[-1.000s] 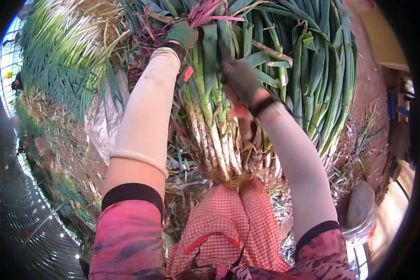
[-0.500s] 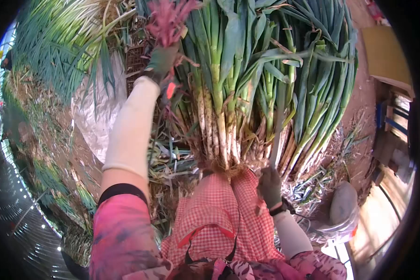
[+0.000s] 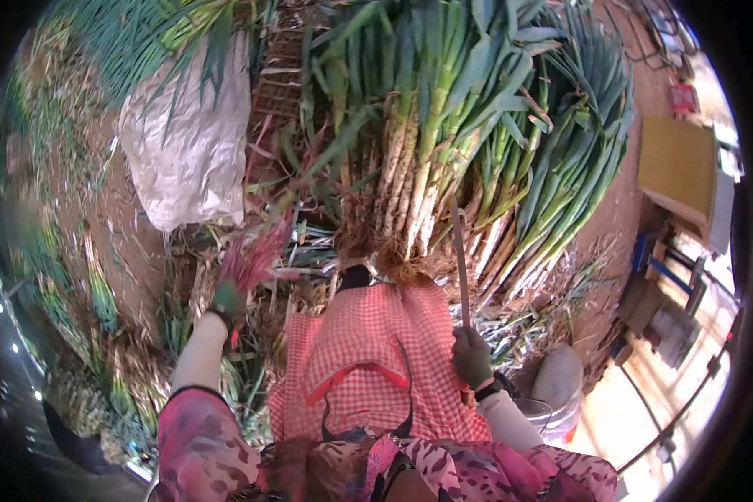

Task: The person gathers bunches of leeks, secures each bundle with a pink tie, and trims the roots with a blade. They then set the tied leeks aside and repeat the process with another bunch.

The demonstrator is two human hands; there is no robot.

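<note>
My left hand [image 3: 228,301], in a dark green glove, is low at the left, closed around a blurred bundle of pinkish-red strips [image 3: 258,251]. My right hand [image 3: 473,356], also gloved, is wrapped round the lower end of a long, thin, knife-like blade [image 3: 462,268] that points up and away. Before me lies a large pile of green onions [image 3: 418,167], leaves pointing away and roots towards me. Their root ends [image 3: 402,259] lie just beyond my red checked apron [image 3: 376,326]. The blade passes in front of the stalks on the right.
A whitish sack [image 3: 188,138] lies at the left, below more green onions [image 3: 146,42]. A brown crate [image 3: 276,92] stands beside the pile. Trimmed leaves [image 3: 527,322] litter the ground. At the right are a cardboard box [image 3: 678,167] and a bucket [image 3: 544,414].
My left hand has come back towards me and left with the red strips, away from the onion leaves. My right hand still grips the blade, and the view has shifted.
</note>
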